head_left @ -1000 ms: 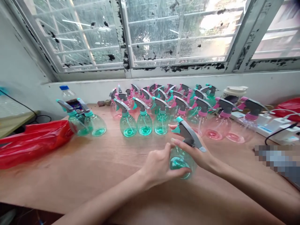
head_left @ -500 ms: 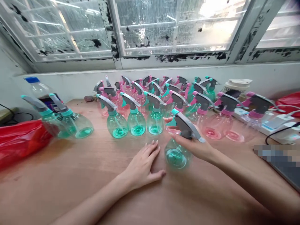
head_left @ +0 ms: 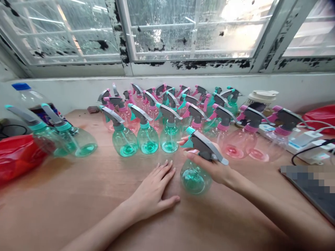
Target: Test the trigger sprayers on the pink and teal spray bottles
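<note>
My right hand (head_left: 211,167) is closed round the neck of a green spray bottle (head_left: 196,177), which has a grey trigger head and a teal nozzle. The bottle is upright or nearly so; I cannot tell whether its base touches the table. Flat on the wooden table (head_left: 86,195) lies my left hand (head_left: 154,188), fingers stretched out and holding nothing. Just beyond it stand a green spray bottle (head_left: 170,139), a second green one (head_left: 148,139) and a third (head_left: 125,143) in a row. To their right is a pink spray bottle (head_left: 237,141).
Several more pink and green bottles crowd behind, below the window. At left, two green spray bottles (head_left: 83,143) stand by a red plastic bag (head_left: 21,157) and a blue-capped bottle (head_left: 23,91). A lidded cup (head_left: 261,99), a white power strip (head_left: 300,144) and a dark flat device (head_left: 311,191) are at right.
The camera view has shifted slightly, so most things sit further left. My right hand and its spray bottle are a little lower and nearer in the picture. My left hand stays flat.
</note>
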Demonstrator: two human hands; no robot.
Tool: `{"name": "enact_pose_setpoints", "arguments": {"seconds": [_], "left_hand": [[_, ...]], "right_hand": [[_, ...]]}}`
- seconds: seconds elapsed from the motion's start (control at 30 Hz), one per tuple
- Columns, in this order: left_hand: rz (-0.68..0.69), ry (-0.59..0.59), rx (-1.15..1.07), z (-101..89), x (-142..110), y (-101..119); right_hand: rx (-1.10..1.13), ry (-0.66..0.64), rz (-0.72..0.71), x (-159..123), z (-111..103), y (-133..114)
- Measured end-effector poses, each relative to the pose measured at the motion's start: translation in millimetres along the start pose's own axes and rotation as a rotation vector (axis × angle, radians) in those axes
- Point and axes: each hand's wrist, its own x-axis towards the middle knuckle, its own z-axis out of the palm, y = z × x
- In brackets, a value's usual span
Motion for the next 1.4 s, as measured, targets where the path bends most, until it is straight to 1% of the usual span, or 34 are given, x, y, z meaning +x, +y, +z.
{"name": "enact_pose_setpoints", "arguments": {"seconds": [0.17,0.23,0.4,0.5,0.6,0.9,1.1,1.4], "left_hand": [[0.01,-0.015,0.035,-0.2,0.4,-1.5],[0.01,-0.026,0.051,-0.2,0.5,-2.0],[0.005,-0.028,0.056,0.4,0.0,-3.9],[0.002,-0.035,0.076,0.9,0.1,-4.8],[0.006,-0.026,0.08,1.3,-0.1,-5.2],[0.017,-0.026,0.086,2.3,-1.4,-6.5],[0.011,-0.019,0.071,2.4,-1.2,-6.8],[0.014,-0.005,0.069,3.2,-1.0,-7.5]], "right_hand": [[-0.107,0.022,0.006,-0.3,-1.9,-5.3],[-0.117,0.019,0.017,-0.7,-2.3,-4.6],[0.035,-0.025,0.062,-1.9,-0.5,2.2],[0.091,-0.01,0.03,-3.1,1.2,6.4],[0.096,-0.009,0.012,-4.4,2.1,9.4],[-0.031,0.035,-0.064,-5.9,3.0,13.8],[-0.078,0.025,-0.054,-5.3,1.4,11.1],[-0.039,-0.002,-0.052,-4.9,0.7,10.8]]}}
